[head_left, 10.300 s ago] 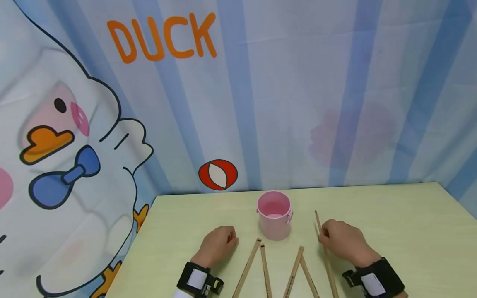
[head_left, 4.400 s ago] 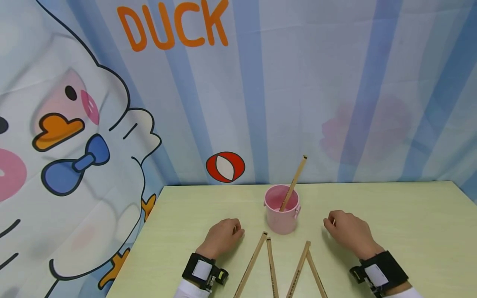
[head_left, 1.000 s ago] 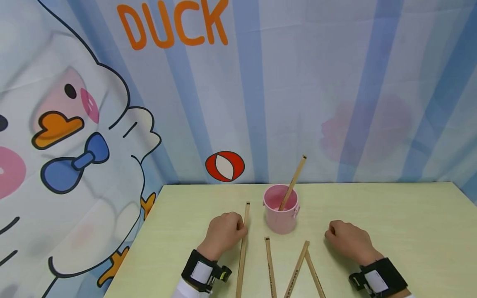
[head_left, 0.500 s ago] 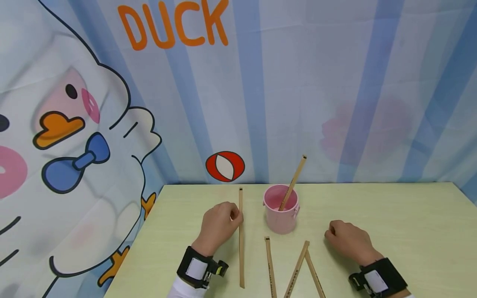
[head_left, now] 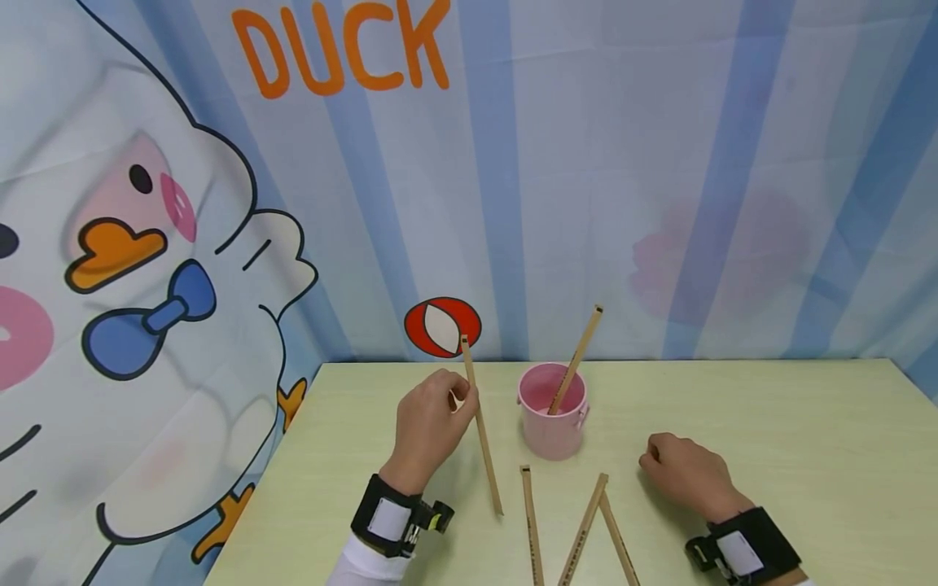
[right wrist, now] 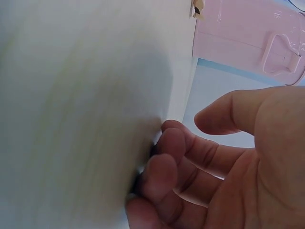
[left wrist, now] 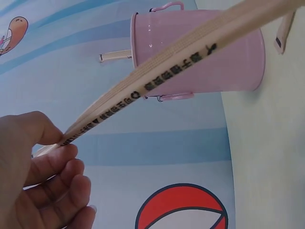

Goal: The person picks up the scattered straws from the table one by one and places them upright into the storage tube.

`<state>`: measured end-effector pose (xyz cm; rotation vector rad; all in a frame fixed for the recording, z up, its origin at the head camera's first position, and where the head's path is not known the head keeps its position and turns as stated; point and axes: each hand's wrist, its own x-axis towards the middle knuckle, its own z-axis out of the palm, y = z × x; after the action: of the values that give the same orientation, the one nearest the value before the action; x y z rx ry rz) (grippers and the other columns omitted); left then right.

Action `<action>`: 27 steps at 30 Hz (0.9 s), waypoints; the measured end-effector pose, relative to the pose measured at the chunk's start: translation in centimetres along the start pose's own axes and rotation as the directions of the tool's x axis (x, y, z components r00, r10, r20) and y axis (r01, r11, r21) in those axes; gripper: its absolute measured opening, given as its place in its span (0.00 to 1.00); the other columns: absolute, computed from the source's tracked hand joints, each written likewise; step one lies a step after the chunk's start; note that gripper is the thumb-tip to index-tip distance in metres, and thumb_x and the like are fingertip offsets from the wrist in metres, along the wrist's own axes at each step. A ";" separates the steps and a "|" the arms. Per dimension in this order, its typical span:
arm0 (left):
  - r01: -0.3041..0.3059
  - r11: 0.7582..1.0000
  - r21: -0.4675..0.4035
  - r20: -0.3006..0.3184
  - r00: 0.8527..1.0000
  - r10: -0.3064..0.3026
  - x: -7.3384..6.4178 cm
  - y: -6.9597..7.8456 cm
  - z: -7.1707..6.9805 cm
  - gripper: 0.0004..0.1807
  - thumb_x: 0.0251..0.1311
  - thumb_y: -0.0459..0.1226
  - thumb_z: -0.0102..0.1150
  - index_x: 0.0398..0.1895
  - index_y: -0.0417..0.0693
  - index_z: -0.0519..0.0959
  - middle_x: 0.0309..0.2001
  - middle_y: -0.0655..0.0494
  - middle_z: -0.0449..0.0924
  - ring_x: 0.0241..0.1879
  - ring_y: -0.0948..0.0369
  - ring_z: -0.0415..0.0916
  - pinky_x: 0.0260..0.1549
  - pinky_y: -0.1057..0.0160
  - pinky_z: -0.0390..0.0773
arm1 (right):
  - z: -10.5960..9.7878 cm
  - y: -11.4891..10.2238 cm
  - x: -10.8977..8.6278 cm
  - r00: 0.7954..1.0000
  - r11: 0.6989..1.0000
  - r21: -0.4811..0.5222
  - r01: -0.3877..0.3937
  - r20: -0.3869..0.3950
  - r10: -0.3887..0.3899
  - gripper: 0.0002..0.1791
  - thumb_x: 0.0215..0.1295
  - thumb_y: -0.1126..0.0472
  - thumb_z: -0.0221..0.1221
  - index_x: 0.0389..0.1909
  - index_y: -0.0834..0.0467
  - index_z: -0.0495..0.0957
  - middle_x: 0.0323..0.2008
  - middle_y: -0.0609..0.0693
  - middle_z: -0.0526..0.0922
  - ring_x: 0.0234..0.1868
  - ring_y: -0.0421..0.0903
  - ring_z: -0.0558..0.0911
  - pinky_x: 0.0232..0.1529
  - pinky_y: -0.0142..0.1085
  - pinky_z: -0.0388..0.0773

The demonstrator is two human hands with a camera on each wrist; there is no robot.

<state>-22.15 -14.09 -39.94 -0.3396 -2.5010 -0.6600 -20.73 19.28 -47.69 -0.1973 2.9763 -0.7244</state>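
Note:
My left hand (head_left: 432,419) pinches a flat wooden carpenter's pencil (head_left: 485,452) between thumb and index finger, just left of the pink bucket. The pencil is tilted, its top end in front of the backdrop. In the left wrist view, black print runs along the pencil (left wrist: 167,71), which crosses in front of the bucket (left wrist: 200,57). Inside the pink bucket (head_left: 553,435) another pencil (head_left: 579,350) leans to the right. On the table at right rests my right hand (head_left: 685,472), loosely curled around nothing; its fingertips (right wrist: 162,174) touch the surface in the right wrist view.
Several pencils lie on the pale table (head_left: 806,456): one pencil (head_left: 532,525) alone in front of the bucket, and a leaning pencil (head_left: 584,529) meeting a shorter-looking pencil (head_left: 619,541) at its top. Behind the table hangs a striped duck backdrop (head_left: 586,163).
The left pencil has been picked up, moved up and away from the table's front, and tilted. Earlier, the right hand held a pencil; one then stood in the bucket. The right hand now stays still.

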 end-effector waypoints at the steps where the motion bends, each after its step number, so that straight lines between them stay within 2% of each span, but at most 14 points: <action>1: -0.004 1.000 -0.005 -0.012 1.000 0.004 0.0 0.1 0.0 0.07 0.62 0.40 0.66 0.29 0.48 0.84 0.26 0.57 0.80 0.25 0.64 0.72 0.24 0.71 0.70 | 0.0 0.0 0.0 1.000 1.000 0.000 -0.003 0.003 0.003 0.14 0.66 0.61 0.50 0.18 0.53 0.67 0.15 0.44 0.62 0.18 0.42 0.63 0.22 0.36 0.56; 7: -0.048 0.998 -0.041 -0.071 0.996 0.045 0.4 0.4 -0.3 0.06 0.62 0.39 0.65 0.29 0.47 0.83 0.27 0.55 0.81 0.25 0.63 0.73 0.24 0.70 0.71 | -0.1 -0.1 0.0 1.000 1.000 -0.001 -0.007 0.007 0.007 0.13 0.65 0.61 0.50 0.19 0.53 0.68 0.15 0.44 0.63 0.18 0.42 0.64 0.22 0.36 0.57; 11: -0.088 0.993 -0.077 -0.127 0.989 0.078 0.8 0.6 -0.6 0.06 0.62 0.38 0.64 0.29 0.46 0.83 0.27 0.53 0.81 0.25 0.61 0.76 0.24 0.70 0.72 | 0.0 0.0 0.0 1.000 1.000 -0.001 -0.004 0.005 0.004 0.13 0.65 0.61 0.50 0.19 0.53 0.68 0.15 0.44 0.63 0.18 0.42 0.64 0.22 0.36 0.57; 20: -0.196 0.961 -0.193 -0.284 0.949 0.137 1.7 1.1 -1.2 0.05 0.61 0.36 0.65 0.29 0.45 0.81 0.28 0.53 0.82 0.25 0.61 0.77 0.26 0.68 0.76 | 0.1 0.0 0.1 1.000 1.000 0.000 0.002 -0.009 -0.002 0.13 0.65 0.61 0.49 0.19 0.53 0.67 0.16 0.44 0.63 0.19 0.42 0.64 0.22 0.37 0.57; 27: -0.242 0.938 -0.249 -0.335 0.930 0.150 2.3 1.8 -1.4 0.04 0.62 0.35 0.63 0.30 0.44 0.82 0.30 0.51 0.82 0.26 0.59 0.77 0.27 0.66 0.77 | 0.1 0.1 0.1 1.000 1.000 -0.004 -0.002 -0.013 0.002 0.13 0.65 0.61 0.49 0.20 0.53 0.68 0.16 0.45 0.65 0.19 0.43 0.65 0.22 0.37 0.57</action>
<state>-22.80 -13.10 -36.96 -0.5419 -2.0398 -0.9178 -20.87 19.31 -47.86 -0.1906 2.9901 -0.7220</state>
